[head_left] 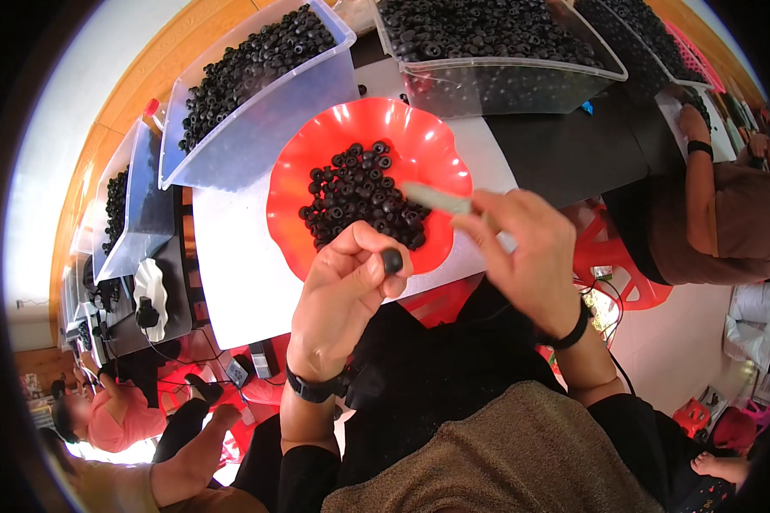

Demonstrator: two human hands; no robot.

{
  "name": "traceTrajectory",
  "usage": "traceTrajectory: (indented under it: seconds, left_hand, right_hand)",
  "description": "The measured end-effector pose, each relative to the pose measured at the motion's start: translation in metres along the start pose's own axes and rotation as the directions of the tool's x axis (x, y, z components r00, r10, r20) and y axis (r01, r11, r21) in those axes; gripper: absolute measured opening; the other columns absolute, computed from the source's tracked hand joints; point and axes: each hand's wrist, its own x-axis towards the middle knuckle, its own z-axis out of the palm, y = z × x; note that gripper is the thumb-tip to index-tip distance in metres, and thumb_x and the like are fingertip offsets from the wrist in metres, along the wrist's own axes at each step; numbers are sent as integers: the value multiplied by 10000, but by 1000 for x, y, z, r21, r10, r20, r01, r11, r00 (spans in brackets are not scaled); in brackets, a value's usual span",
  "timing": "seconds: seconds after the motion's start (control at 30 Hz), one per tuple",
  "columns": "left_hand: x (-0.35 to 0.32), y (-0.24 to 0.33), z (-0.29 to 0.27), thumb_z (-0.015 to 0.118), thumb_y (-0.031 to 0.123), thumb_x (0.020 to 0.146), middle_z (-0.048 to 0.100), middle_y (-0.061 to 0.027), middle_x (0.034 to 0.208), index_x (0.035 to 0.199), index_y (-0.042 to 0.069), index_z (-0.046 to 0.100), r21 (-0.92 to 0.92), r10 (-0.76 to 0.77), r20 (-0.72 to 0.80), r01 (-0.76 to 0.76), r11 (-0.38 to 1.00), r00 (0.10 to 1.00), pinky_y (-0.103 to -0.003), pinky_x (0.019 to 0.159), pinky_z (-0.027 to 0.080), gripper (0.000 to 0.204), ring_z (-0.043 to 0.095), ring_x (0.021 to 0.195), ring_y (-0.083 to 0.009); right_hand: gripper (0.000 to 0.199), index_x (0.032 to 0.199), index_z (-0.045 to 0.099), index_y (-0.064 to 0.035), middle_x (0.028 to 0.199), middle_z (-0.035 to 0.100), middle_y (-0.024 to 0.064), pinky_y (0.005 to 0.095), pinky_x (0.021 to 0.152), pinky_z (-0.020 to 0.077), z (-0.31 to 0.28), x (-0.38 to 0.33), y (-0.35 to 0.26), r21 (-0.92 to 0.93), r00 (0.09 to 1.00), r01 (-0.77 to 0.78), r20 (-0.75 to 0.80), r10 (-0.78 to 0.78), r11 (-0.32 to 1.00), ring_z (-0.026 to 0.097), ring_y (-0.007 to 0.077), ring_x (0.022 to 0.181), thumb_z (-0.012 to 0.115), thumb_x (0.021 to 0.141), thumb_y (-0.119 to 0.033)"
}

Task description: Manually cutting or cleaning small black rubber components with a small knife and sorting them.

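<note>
My left hand is closed, pinching a small black knob-like piece between thumb and fingers over the near edge of a red scalloped bowl. Many similar black pieces, some showing a round hole, are heaped inside that bowl. To the right, my right hand is wrapped round a knife-like tool with a pale flat blade. The blade points left over the bowl, apart from the piece in my left hand. Motion smears the tool, so its exact kind is unclear.
Clear plastic bins of black pieces stand behind the bowl: one at far left, another at far centre. The bowl rests on a white sheet over a dark table. Other people sit at right and lower left.
</note>
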Motion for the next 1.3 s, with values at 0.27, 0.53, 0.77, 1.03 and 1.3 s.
traceTrajectory:
  seconds: [0.27, 0.53, 0.77, 1.03, 1.3]
  left_hand:
    - [2, 2, 6, 614, 78, 917, 601, -99, 924, 1138, 46, 481, 6, 14, 1, -14, 1000, 1000, -249, 725, 441, 259, 526, 760, -131]
    - [6, -4, 12, 610, 73, 923, 602, -93, 1057, 1213, 49, 435, 13, 16, -54, -15, 1000, 998, -268, 762, 464, 340, 558, 836, -138]
    - [7, -1, 7, 607, 96, 934, 624, -104, 1058, 1225, 49, 447, 60, -60, 16, 59, 996, 998, -258, 774, 477, 336, 568, 824, -126]
    - [75, 144, 15, 623, 220, 931, 603, -77, 1026, 1170, 32, 565, 550, 518, -13, -427, 718, 855, -213, 758, 458, 309, 563, 876, -92]
    - [125, 115, -5, 649, 202, 882, 645, 32, 834, 973, 57, 690, 994, 235, 95, -103, 20, 967, -238, 663, 460, 176, 558, 723, -65]
  right_hand:
    - [228, 929, 660, 2, 684, 601, 67, 258, 555, 436, -1, 5, -13, 511, 959, -272, 208, 190, 816, 559, 121, 593, 754, 811, -169]
    - [230, 1021, 637, 25, 802, 635, 29, 204, 605, 439, 7, 12, -25, 695, 895, -424, 420, 151, 580, 548, 44, 707, 720, 845, -98]
    - [139, 931, 641, 11, 774, 607, -12, 191, 566, 406, 8, 10, -9, 696, 847, -528, 474, 241, 486, 526, 23, 674, 634, 915, -127]
    - [180, 894, 616, 9, 718, 522, -33, 193, 559, 361, -3, 2, -3, 697, 834, -550, 432, 344, 460, 451, 22, 632, 629, 937, -166]
    - [180, 890, 613, 3, 683, 495, -46, 187, 549, 351, -10, -9, 7, 656, 853, -522, 382, 356, 546, 428, 13, 623, 642, 929, -170]
